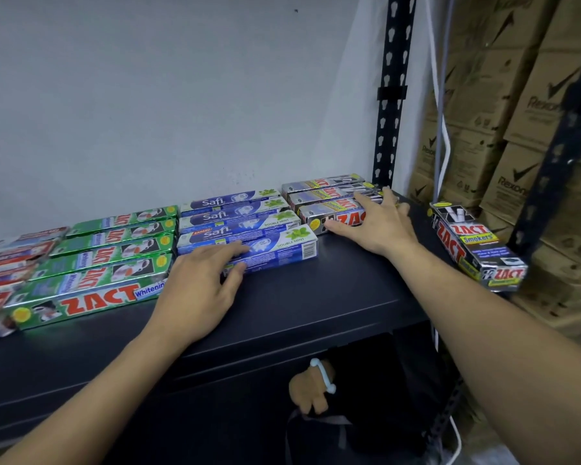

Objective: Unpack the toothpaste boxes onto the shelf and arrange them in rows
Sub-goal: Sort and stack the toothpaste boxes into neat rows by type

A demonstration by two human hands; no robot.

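Note:
Toothpaste boxes lie in rows on the dark shelf [332, 297]. Green ZACT boxes [98, 260] fill the left, blue Safi boxes [245, 219] the middle, silver ZACT Smokers boxes [329, 199] the back right. My left hand [198, 283] rests flat, fingers spread, on the left end of the front Safi box [282, 246]. My right hand [376, 223] lies flat with fingers apart on the front silver ZACT box [322, 221]. Another silver ZACT Smokers box [477, 250] lies apart at the shelf's right edge, turned lengthwise.
Red-and-white boxes [4, 266] crowd the far left. A black perforated upright [391, 88] stands at the back right corner. Brown cartons [517, 129] are stacked beyond the shelf. Another person's hand with a white bracelet [312, 387] shows below the shelf.

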